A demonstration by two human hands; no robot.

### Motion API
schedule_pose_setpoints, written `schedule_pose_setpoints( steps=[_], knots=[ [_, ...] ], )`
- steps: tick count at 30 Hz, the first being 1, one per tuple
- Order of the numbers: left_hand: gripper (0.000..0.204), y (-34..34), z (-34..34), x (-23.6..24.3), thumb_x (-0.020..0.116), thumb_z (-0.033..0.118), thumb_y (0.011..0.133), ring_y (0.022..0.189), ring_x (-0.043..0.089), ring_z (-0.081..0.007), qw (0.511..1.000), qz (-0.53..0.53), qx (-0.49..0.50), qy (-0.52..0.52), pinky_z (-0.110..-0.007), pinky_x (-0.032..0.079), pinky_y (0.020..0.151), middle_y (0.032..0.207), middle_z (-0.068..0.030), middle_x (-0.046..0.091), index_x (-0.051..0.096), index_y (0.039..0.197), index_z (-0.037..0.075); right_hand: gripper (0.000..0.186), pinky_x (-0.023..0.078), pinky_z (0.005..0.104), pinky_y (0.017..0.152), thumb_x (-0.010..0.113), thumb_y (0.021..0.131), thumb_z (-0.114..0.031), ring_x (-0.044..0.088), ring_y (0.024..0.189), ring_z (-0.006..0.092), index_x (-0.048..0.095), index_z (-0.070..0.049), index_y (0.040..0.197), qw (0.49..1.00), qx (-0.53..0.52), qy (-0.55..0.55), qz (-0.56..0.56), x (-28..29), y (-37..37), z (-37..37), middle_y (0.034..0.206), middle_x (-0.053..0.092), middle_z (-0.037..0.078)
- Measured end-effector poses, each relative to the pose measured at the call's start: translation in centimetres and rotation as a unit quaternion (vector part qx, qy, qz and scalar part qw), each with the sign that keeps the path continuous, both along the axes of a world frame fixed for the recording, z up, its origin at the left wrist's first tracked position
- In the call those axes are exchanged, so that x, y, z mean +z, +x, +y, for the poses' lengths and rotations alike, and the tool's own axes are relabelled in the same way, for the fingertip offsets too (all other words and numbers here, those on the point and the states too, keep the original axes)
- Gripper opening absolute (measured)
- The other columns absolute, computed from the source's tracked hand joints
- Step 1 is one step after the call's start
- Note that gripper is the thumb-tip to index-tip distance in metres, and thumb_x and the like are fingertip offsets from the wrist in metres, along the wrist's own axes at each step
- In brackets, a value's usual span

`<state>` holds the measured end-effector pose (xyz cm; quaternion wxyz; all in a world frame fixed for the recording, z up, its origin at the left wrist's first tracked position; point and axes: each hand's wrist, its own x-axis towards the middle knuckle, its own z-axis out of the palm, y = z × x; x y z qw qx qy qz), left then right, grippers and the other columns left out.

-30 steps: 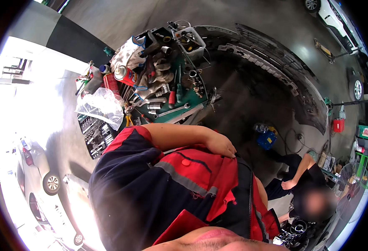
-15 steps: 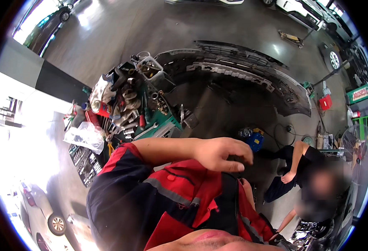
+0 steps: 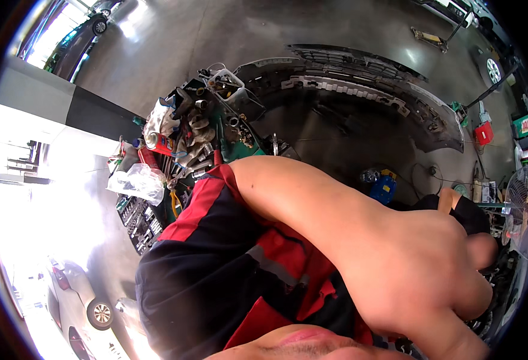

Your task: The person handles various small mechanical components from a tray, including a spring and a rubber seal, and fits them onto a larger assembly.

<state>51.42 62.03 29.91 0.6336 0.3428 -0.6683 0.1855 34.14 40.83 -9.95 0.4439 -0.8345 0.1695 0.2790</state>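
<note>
My left arm reaches from its red and dark blue sleeve across to the right. My left hand (image 3: 423, 267) is very near the camera, large and smeared by motion. I see mainly its back; how its fingers stand, and whether anything is in them, does not show clearly. It covers most of a person at the right, whose dark sleeve (image 3: 475, 215) shows beyond it. Just past the hand's right edge are dark mechanical parts, mostly hidden. My right hand is out of view.
Tools and rags crowd a bench at the left, with a spray can (image 3: 160, 144), a clear plastic bag (image 3: 138, 183) and a socket set (image 3: 139, 222). A dark car bumper (image 3: 360, 90) lies on the floor ahead. A blue machine (image 3: 384, 187) and a fan (image 3: 521, 207) are at the right.
My left hand has swung right and come closer to the camera, now covering most of the other person. The view has shifted, so the bench and bumper appear further right.
</note>
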Motion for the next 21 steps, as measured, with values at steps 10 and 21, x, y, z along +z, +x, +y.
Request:
schedule_pose_setpoints(
  steps=[10,21],
  knots=[
    [0.040,-1.6,-2.0,-0.3,0.060,0.024,0.077,0.043,0.049,-0.0255,0.999,0.002,-0.025,0.046,-0.038,0.033,0.035,0.067,-0.0064,0.051,0.058,0.117,0.019,0.031,0.048,0.0348,0.083,0.054,0.096,-0.026,0.063,0.094,0.0255,0.064,-0.001,0.110,1.000,0.015,0.001,-0.001,-0.7,-0.7,-0.1,0.103,0.067,0.014],
    [0.044,-0.9,1.5,-0.6,0.060,0.020,0.077,0.043,0.048,-0.0234,0.987,-0.010,-0.100,0.123,-0.036,0.032,0.035,0.068,-0.0059,0.053,0.054,0.121,0.022,0.031,0.048,0.0362,0.083,0.053,0.096,-0.026,0.062,0.096,0.0277,0.064,-0.002,0.112,1.000,0.011,-0.001,-0.009,-1.2,-0.6,-0.4,0.105,0.066,0.015]
  ],
)
